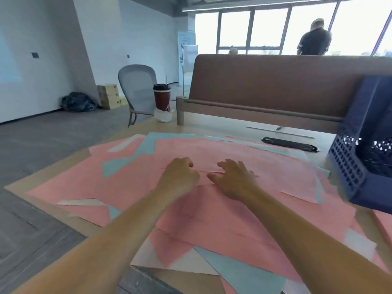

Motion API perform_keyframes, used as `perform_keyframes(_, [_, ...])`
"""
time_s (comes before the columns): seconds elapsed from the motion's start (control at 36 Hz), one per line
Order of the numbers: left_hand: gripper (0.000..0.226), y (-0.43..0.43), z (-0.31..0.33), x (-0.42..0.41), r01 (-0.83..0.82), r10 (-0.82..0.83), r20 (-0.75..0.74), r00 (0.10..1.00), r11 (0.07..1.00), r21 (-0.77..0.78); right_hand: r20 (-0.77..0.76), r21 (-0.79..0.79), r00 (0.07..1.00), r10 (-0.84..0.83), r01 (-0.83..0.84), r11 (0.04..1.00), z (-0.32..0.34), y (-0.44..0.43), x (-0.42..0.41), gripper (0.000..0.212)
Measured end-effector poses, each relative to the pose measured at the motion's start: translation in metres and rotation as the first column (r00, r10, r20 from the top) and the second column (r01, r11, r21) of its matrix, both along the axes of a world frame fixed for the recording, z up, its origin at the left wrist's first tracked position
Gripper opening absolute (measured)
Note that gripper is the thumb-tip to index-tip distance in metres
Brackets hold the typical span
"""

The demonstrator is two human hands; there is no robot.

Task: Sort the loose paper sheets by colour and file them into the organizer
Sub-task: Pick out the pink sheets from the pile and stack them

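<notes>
Loose paper sheets cover the table: many pink sheets (222, 219), with blue sheets (239, 270) and white sheets (82, 202) showing under and between them. My left hand (180, 177) rests at the middle of the spread with fingers curled, pinching the edge of a pink sheet. My right hand (233, 177) lies just beside it, fingers spread flat on the pink paper. The dark blue perforated organizer (350, 166) stands at the right edge of the table, beyond my right hand.
A dark red cup with a black lid (162, 98) stands at the table's far left corner. A brown desk divider (275, 85) runs along the back, with a black flat object (290, 144) before it. A grey chair (137, 90) and a person (316, 39) are beyond.
</notes>
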State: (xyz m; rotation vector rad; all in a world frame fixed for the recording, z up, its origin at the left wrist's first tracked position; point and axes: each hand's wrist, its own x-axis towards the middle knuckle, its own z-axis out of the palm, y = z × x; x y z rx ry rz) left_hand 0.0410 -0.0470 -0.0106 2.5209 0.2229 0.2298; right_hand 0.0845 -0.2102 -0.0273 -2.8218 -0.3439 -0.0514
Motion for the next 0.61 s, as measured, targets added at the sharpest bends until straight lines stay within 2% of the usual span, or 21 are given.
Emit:
perform_keyframes(0.11, [0.041, 0.037, -0.001, 0.019, -0.1, 0.101, -0.024, 0.995, 0.994, 0.039, -0.061, -0.077, 0.998, -0.014, 0.009, 0.997, 0.0, 0.02, 0.019, 0.075])
perform_keyframes(0.19, [0.041, 0.061, 0.0, 0.028, -0.16, 0.162, -0.096, 0.982, 0.987, 0.033, -0.113, -0.102, 0.994, -0.008, -0.003, 0.995, 0.0, 0.034, 0.023, 0.079])
perform_keyframes(0.31, [0.023, 0.079, 0.002, 0.032, -0.171, 0.173, -0.133, 0.976, 0.985, 0.026, -0.149, -0.15, 0.989, -0.017, -0.006, 0.989, 0.0, 0.049, 0.024, 0.079])
perform_keyframes(0.36, [0.016, 0.085, 0.005, 0.034, -0.189, 0.184, -0.123, 0.975, 0.982, -0.027, -0.155, -0.154, 0.988, -0.017, -0.008, 0.988, 0.001, 0.055, 0.023, 0.077])
perform_keyframes(0.47, [0.016, 0.093, 0.014, 0.032, -0.247, 0.237, -0.075, 0.969, 0.952, -0.182, -0.166, -0.149, 0.986, 0.02, -0.045, 0.988, 0.004, 0.065, 0.019, 0.073])
perform_keyframes(0.61, [0.033, 0.102, 0.012, 0.037, -0.28, 0.277, -0.055, 0.959, 0.909, -0.309, -0.138, -0.156, 0.987, 0.08, -0.101, 0.983, 0.005, 0.068, 0.017, 0.068])
